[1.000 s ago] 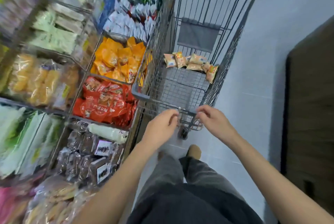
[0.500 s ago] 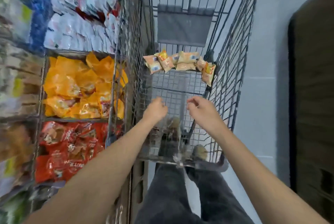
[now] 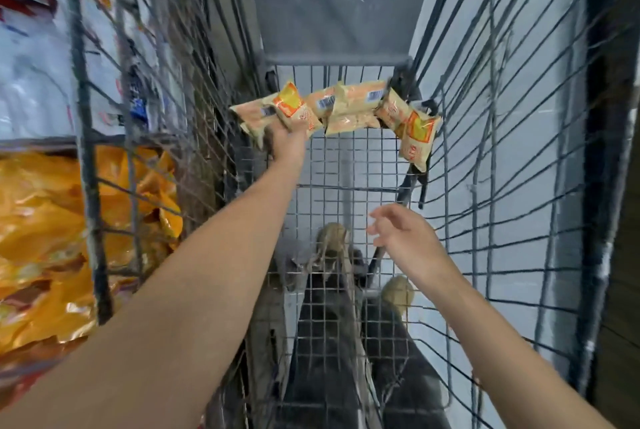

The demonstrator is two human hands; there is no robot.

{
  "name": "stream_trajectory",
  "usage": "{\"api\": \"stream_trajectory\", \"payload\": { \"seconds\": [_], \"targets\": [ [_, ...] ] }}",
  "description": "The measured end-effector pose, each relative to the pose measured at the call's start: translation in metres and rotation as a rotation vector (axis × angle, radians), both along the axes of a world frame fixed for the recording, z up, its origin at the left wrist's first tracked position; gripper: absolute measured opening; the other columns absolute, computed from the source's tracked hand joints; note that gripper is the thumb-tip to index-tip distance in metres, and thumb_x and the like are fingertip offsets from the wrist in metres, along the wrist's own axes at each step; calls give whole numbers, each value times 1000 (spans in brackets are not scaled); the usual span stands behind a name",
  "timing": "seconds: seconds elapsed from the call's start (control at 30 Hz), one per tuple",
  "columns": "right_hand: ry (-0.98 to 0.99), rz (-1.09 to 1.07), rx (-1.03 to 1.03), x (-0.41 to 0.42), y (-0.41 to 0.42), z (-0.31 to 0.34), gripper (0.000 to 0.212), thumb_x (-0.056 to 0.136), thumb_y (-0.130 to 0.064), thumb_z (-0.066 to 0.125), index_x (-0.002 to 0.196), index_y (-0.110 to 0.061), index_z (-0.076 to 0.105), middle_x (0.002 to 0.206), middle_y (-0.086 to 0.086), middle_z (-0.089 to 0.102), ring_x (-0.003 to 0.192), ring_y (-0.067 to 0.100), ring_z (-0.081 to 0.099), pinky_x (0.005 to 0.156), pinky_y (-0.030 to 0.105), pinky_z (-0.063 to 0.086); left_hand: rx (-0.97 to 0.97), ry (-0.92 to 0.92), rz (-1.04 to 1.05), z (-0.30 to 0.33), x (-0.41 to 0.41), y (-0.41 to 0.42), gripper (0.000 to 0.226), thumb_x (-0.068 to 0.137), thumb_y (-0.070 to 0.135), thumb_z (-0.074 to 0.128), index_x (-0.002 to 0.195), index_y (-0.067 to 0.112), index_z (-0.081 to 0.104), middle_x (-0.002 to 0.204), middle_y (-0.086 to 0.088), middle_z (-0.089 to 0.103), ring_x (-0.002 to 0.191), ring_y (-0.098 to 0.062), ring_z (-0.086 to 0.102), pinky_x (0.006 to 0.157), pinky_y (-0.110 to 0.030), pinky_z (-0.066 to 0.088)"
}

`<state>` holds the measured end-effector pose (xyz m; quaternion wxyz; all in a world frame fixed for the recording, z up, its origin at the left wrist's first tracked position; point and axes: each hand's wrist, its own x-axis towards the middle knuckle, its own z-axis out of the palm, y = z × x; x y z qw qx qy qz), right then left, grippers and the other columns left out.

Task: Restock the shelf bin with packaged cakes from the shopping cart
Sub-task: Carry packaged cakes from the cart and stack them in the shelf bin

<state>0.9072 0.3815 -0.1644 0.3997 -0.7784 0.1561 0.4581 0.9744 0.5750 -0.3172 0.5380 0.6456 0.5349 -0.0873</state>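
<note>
Head view: the camera looks down into the wire shopping cart (image 3: 485, 151), which stands just beside the shelf on its left side.
Packaged cakes: a small heap of pale packets (image 3: 346, 110) lies at the far end of the cart floor, spread from the far-left corner to the far-right corner, below the grey flap (image 3: 332, 9).
Why there: the packets seem to have gathered against the far wall, so the person must reach the whole length of the cart.
Left hand: the left hand (image 3: 285, 144) is at the left end of the heap and its fingers appear to close on one packet (image 3: 294, 110); the fingers are hidden by the wrapper, so the hold is a judgement only.
Right hand: the right hand (image 3: 401, 238) is over the middle of the cart floor, fingers loose and spread, holding nothing, well apart from the heap.
Long axis: the packet at the left hand lies slanted, its long axis running from far-left to near-right; the packet at the far-right corner (image 3: 417, 138) leans on the right wall, long axis nearly upright.
Shelf bin: a bin of orange bags (image 3: 45, 238) shows through the left wall of the cart; which bin takes the cakes cannot be told.
</note>
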Motion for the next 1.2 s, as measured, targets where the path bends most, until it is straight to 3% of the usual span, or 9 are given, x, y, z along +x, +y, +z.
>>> {"api": "stream_trajectory", "payload": {
  "seconds": [0.17, 0.3, 0.43, 0.53, 0.67, 0.8, 1.0, 1.1, 1.2],
  "targets": [
    [15, -15, -16, 5, 1, 2, 25, 96, -20, 38, 83, -34, 53, 98, 11, 68, 76, 33, 61, 82, 49, 50, -12, 59, 122, -13, 10, -9, 40, 85, 20, 66, 121, 6, 54, 121, -13, 60, 111, -29, 57, 93, -33, 46],
    [16, -24, 21, 3, 3, 2, 23, 96, -23, 38, 84, -35, 53, 94, 3, 67, 76, 27, 61, 60, 29, 46, 10, 48, 134, 2, 1, -15, 41, 88, 18, 60, 126, 8, 48, 123, -11, 57, 109, -27, 56, 85, -28, 44],
    [-12, -55, 21, -2, 5, 1, 23, 96, -22, 38, 83, -35, 51, 89, -5, 65, 77, 18, 62, 60, 25, 44, 65, 6, 82, 42, -29, -34, 31, 91, 19, 55, 117, 4, 46, 104, -4, 63, 87, -18, 59, 65, -22, 41],
    [-47, -135, -33, -9, 4, 1, 18, 96, -21, 40, 101, -30, 54, 96, -9, 61, 86, 14, 62, 66, 22, 45, -64, 1, -56, 73, -63, -54, 18, 91, 23, 55, 105, 16, 45, 88, 7, 57, 79, -16, 61, 70, -38, 54],
    [-84, -290, -104, -21, -3, 6, 47, 97, -31, 42, 141, -19, 34, 123, -5, 51, 108, 10, 51, 85, 25, 36, -204, 92, -361, 109, -100, -73, 9, 89, 25, 59, 94, 29, 53, 95, 7, 62, 82, -12, 63, 69, -31, 56],
    [-98, -425, -5, -31, -10, 10, 52, 96, -30, 49, 143, -21, 30, 117, -15, 47, 83, -21, 49, 61, -4, 35, -507, 56, -712, 133, -111, -63, 14, 90, 16, 57, 100, 27, 57, 95, 11, 64, 78, 0, 63, 62, -14, 48],
    [-133, -399, 15, -36, -18, 9, 12, 90, -21, 61, 100, -25, 57, 89, -10, 64, 73, -3, 60, 56, 10, 44, -662, 199, -861, 130, -81, -42, 16, 93, 12, 50, 100, 23, 58, 102, 3, 64, 94, -9, 62, 69, -18, 51],
    [-151, -407, -116, -32, -18, 2, 14, 88, -20, 64, 97, -19, 53, 86, -8, 59, 77, 10, 60, 66, 27, 52, -404, 181, -720, 102, -51, -55, 11, 94, 17, 49, 100, 23, 57, 109, 5, 61, 103, -14, 58, 78, -26, 50],
    [-123, -432, -185, -30, -19, -6, 16, 88, -19, 62, 97, -18, 48, 85, -8, 56, 78, 10, 59, 77, 39, 56, -128, -2, -604, 78, -13, -78, 32, 91, 11, 48, 122, 16, 52, 119, -2, 55, 112, -17, 52, 97, -32, 44]
  ]
}}
